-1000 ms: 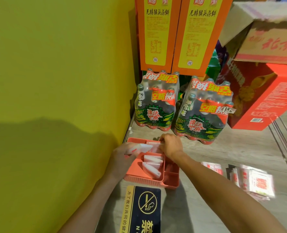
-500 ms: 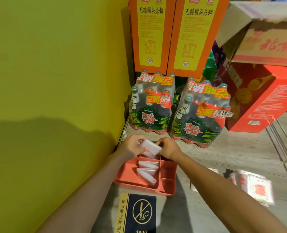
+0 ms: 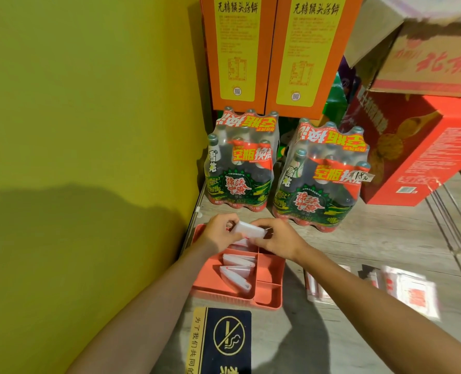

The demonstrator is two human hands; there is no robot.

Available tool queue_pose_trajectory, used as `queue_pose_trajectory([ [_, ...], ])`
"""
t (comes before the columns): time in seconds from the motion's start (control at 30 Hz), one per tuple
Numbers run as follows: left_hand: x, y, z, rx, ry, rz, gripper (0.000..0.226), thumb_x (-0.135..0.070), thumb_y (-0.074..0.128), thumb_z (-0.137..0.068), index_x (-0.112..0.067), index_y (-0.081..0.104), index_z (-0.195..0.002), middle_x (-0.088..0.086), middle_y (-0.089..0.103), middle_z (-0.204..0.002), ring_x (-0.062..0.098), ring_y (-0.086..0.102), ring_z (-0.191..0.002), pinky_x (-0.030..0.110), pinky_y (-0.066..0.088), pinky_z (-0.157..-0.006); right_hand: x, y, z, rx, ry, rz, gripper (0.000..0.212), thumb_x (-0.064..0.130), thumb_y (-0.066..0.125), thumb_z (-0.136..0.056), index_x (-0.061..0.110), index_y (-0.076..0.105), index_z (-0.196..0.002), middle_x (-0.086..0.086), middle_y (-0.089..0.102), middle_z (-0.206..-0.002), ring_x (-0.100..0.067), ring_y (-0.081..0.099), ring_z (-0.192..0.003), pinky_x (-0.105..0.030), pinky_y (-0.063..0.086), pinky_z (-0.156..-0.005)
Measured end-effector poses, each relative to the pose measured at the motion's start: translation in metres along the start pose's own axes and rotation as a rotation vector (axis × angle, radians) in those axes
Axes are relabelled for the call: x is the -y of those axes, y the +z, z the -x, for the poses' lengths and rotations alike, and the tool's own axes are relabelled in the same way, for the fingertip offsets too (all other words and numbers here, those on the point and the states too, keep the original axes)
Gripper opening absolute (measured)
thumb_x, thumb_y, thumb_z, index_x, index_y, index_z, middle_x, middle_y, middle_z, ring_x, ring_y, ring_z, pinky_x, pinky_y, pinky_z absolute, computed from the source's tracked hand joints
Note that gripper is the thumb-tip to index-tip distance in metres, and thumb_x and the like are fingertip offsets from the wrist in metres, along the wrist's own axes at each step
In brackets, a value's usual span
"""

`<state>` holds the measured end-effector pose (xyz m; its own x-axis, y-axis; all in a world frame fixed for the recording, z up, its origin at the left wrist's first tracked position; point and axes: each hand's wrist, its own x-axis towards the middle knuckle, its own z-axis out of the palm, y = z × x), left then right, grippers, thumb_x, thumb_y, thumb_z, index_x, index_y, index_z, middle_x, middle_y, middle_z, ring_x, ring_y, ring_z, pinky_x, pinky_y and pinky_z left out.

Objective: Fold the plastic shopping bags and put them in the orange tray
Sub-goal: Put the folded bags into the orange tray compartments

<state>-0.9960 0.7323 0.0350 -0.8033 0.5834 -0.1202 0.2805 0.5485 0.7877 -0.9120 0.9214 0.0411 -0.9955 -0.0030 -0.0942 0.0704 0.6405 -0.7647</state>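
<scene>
The orange tray (image 3: 269, 299) sits on the wooden counter beside the yellow wall. Several folded white plastic bags (image 3: 236, 273) lie stacked in its large left compartment. Above the tray's far end, my left hand (image 3: 218, 234) and my right hand (image 3: 276, 238) hold one folded white bag (image 3: 251, 229) between them, each pinching an end. Flat unfolded bags (image 3: 410, 292) with red print lie on the counter to the right of my right forearm.
Two shrink-wrapped bottle packs (image 3: 241, 168) (image 3: 323, 184) stand just behind the tray. Orange cartons (image 3: 275, 49) and red boxes (image 3: 418, 147) rise at the back and right. A no-smoking sign (image 3: 224, 341) lies in front of the tray. The yellow wall (image 3: 89, 130) closes off the left.
Both hands have lifted from inside the tray toward its far end, bringing the folded bag up between them. My right hand now grips the bag's right end.
</scene>
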Motion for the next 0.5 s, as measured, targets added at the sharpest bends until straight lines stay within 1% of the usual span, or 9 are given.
queue_pose_trajectory([
  [0.07,0.001,0.0,0.0,-0.033,0.026,-0.024,0.03,-0.011,0.082,-0.075,-0.019,0.053,-0.07,-0.006,0.052,-0.077,0.013,0.051,-0.075,0.035,0.048,-0.08,0.0,0.0,0.002,-0.059,-0.061,0.116,0.022,0.024,0.075,-0.088,0.026,0.077,-0.11,0.01,0.075,-0.096,-0.009,0.061,-0.088,-0.03,0.049,-0.078],
  [0.13,0.003,-0.003,0.001,-0.067,0.091,-0.087,0.037,-0.021,0.085,-0.074,-0.031,0.05,-0.066,-0.006,0.054,-0.09,0.017,0.052,-0.092,0.037,0.044,-0.088,0.005,-0.001,0.002,-0.1,-0.108,0.248,0.019,0.028,0.071,-0.092,0.029,0.077,-0.11,0.007,0.074,-0.09,-0.013,0.056,-0.086,-0.034,0.046,-0.074],
  [0.17,0.003,-0.005,0.002,-0.065,0.124,-0.12,0.036,-0.027,0.085,-0.074,-0.036,0.05,-0.067,-0.007,0.054,-0.093,0.017,0.05,-0.098,0.037,0.042,-0.089,0.008,-0.002,0.002,-0.1,-0.121,0.303,0.017,0.03,0.069,-0.093,0.03,0.076,-0.108,0.006,0.073,-0.088,-0.015,0.056,-0.086,-0.035,0.046,-0.072],
  [0.2,0.004,-0.008,0.004,-0.061,0.143,-0.129,0.031,-0.031,0.084,-0.074,-0.038,0.053,-0.072,-0.009,0.055,-0.093,0.016,0.05,-0.099,0.038,0.042,-0.088,0.011,-0.003,0.002,-0.088,-0.128,0.347,0.013,0.031,0.068,-0.093,0.029,0.076,-0.104,0.004,0.072,-0.086,-0.017,0.057,-0.085,-0.036,0.047,-0.071],
  [0.27,0.01,-0.015,0.006,-0.045,0.181,-0.068,0.025,-0.031,0.083,-0.072,-0.033,0.062,-0.085,-0.012,0.059,-0.088,0.014,0.055,-0.089,0.041,0.049,-0.081,0.014,-0.006,0.0,-0.061,-0.128,0.396,0.008,0.031,0.068,-0.093,0.027,0.074,-0.094,0.003,0.071,-0.082,-0.021,0.061,-0.083,-0.037,0.05,-0.068],
  [0.33,0.015,-0.018,0.006,-0.001,0.196,-0.014,0.022,-0.023,0.082,-0.074,-0.026,0.066,-0.089,-0.012,0.062,-0.084,0.011,0.059,-0.082,0.044,0.053,-0.079,0.015,-0.01,-0.002,-0.048,-0.119,0.427,0.009,0.031,0.068,-0.093,0.025,0.072,-0.089,0.003,0.07,-0.08,-0.022,0.062,-0.08,-0.037,0.052,-0.066],
  [0.4,0.017,-0.02,0.007,0.024,0.202,-0.027,0.02,-0.022,0.08,-0.076,-0.02,0.07,-0.094,-0.011,0.067,-0.088,0.012,0.062,-0.087,0.046,0.053,-0.083,0.016,-0.013,-0.005,-0.038,-0.118,0.45,0.008,0.031,0.067,-0.092,0.025,0.072,-0.09,0.003,0.071,-0.082,-0.023,0.063,-0.081,-0.038,0.053,-0.066],
  [0.47,0.019,-0.02,0.007,0.004,0.205,-0.097,0.027,-0.028,0.078,-0.074,-0.018,0.071,-0.098,-0.01,0.068,-0.097,0.015,0.06,-0.097,0.046,0.05,-0.089,0.019,-0.011,-0.006,-0.008,-0.112,0.474,0.01,0.03,0.066,-0.092,0.028,0.074,-0.097,0.003,0.073,-0.088,-0.024,0.064,-0.086,-0.037,0.054,-0.069],
  [0.5,0.021,-0.021,0.008,0.0,0.201,-0.123,0.031,-0.031,0.077,-0.073,-0.017,0.07,-0.1,-0.008,0.067,-0.1,0.016,0.059,-0.1,0.046,0.049,-0.091,0.022,-0.009,-0.007,0.002,-0.114,0.492,0.014,0.029,0.066,-0.092,0.03,0.074,-0.102,0.002,0.074,-0.094,-0.025,0.064,-0.09,-0.036,0.053,-0.071],
])
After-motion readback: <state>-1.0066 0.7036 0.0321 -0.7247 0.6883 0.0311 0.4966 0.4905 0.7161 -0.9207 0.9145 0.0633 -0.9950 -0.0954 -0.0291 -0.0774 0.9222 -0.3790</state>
